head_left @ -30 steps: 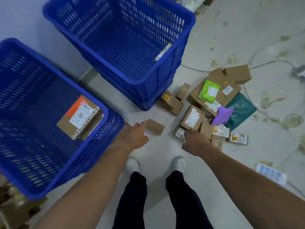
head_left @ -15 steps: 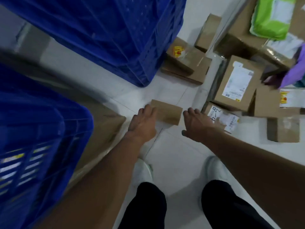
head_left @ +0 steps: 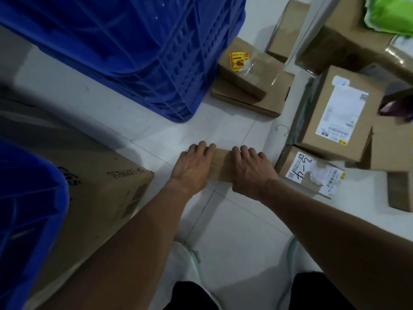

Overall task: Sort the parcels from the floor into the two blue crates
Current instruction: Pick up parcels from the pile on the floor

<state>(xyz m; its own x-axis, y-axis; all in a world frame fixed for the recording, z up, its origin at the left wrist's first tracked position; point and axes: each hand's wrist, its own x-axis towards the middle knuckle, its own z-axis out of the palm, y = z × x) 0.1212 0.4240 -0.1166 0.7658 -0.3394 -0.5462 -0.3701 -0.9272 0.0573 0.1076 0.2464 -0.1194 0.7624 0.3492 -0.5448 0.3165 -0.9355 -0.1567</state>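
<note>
In the middle of the frame a small brown parcel (head_left: 221, 164) lies on the white tiled floor (head_left: 223, 222). The left hand (head_left: 193, 166) covers its left end and the right hand (head_left: 250, 170) its right end, the fingers of both curled over the far edge in a grip. One blue crate (head_left: 134, 52) fills the upper left, a second blue crate (head_left: 26, 209) the lower left. Labelled boxes (head_left: 335, 117) lie at right.
</note>
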